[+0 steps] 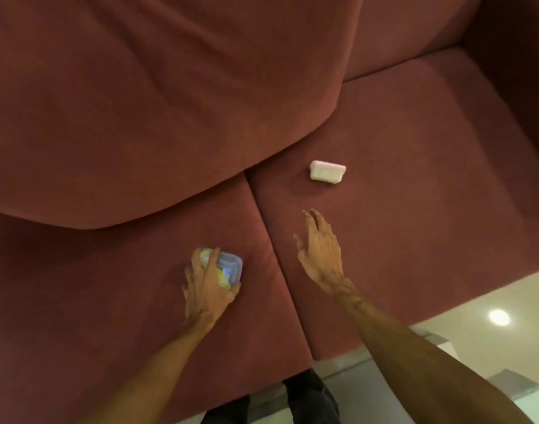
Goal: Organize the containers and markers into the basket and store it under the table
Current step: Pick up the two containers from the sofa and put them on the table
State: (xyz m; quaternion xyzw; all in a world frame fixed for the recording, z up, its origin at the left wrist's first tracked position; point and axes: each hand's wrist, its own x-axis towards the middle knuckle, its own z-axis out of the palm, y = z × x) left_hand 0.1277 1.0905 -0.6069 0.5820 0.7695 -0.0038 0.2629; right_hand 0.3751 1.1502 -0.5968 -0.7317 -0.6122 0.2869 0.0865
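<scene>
A small clear container with a bluish lid (pixel 230 266) and yellow contents lies on the left seat cushion of a dark red sofa (pixel 415 194). My left hand (pixel 205 286) is clasped over it from above, fingers curled around its edges. A white rectangular container (pixel 327 171) rests on the right seat cushion, near the back cushion. My right hand (pixel 318 249) hovers open above that cushion, fingers stretched toward the white container and a short way from it. No basket or markers are in view.
The large back cushion (pixel 140 102) bulges over the seat at the left. A seam (pixel 271 240) divides the two seat cushions. A pale glossy floor (pixel 491 316) and grey metal edges show at the lower right. My dark trouser legs (pixel 308 399) stand at the sofa's front edge.
</scene>
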